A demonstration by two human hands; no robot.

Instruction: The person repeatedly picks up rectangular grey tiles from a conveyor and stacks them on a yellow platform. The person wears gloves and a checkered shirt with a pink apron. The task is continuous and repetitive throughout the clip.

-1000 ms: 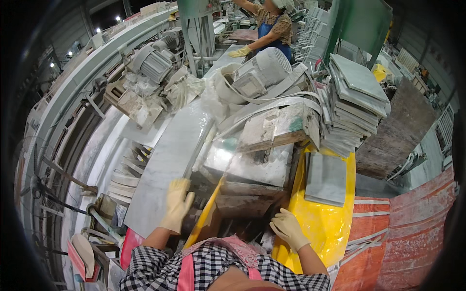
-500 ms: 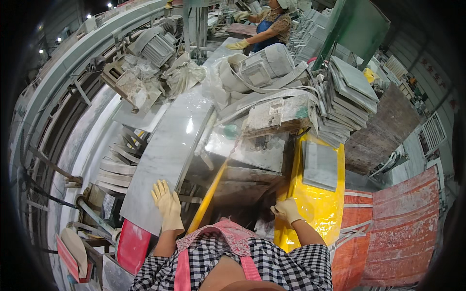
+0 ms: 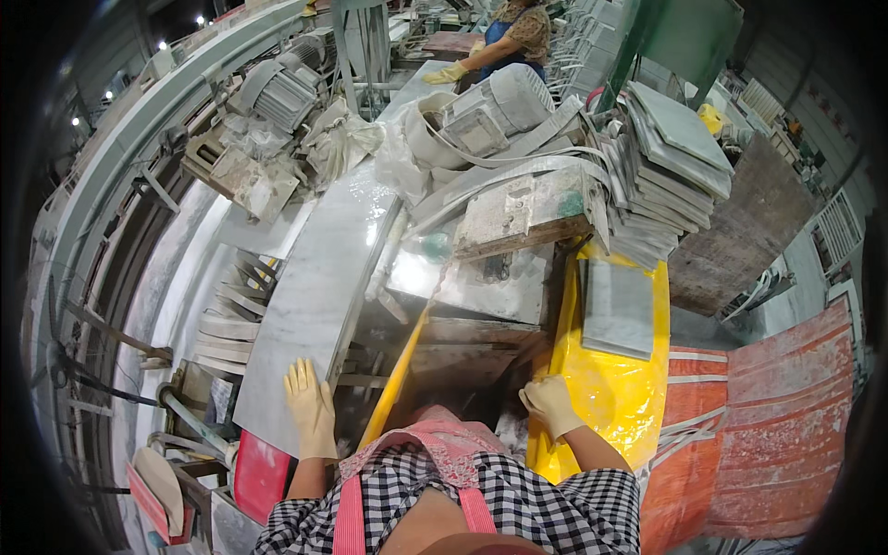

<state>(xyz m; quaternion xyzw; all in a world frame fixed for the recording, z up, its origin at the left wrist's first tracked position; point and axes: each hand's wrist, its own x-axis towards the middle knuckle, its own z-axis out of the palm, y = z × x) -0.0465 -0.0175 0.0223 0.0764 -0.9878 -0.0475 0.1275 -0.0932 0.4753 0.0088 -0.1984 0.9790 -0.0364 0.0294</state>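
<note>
A long grey-white polished stone slab (image 3: 310, 305) runs away from me on the left. My left hand (image 3: 310, 407), in a cream rubber glove, lies with fingers stretched out over the slab's near right edge. My right hand (image 3: 548, 404), gloved alike, is closed with curled fingers at the left edge of a shiny yellow cover (image 3: 615, 398). Whether anything is inside those fingers is hidden. On the yellow cover, beyond my right hand, rests a grey square stone tile (image 3: 618, 310). A yellow hose or strap (image 3: 396, 379) slants up between my hands.
Dusty motors (image 3: 499, 106) stand over the slab's far part. Several stacked tiles (image 3: 671, 166) lean at the right, above orange-red sheeting (image 3: 768, 425). Curved pale strips (image 3: 231, 324) and a red panel (image 3: 256, 472) are at the left. A co-worker's gloved hand (image 3: 449, 73) touches the slab line's far end.
The view has shifted slightly. My left hand stays on the slab, its fingers closer together. The co-worker's raised hand has come down toward their body. My right hand remains closed by the yellow cover.
</note>
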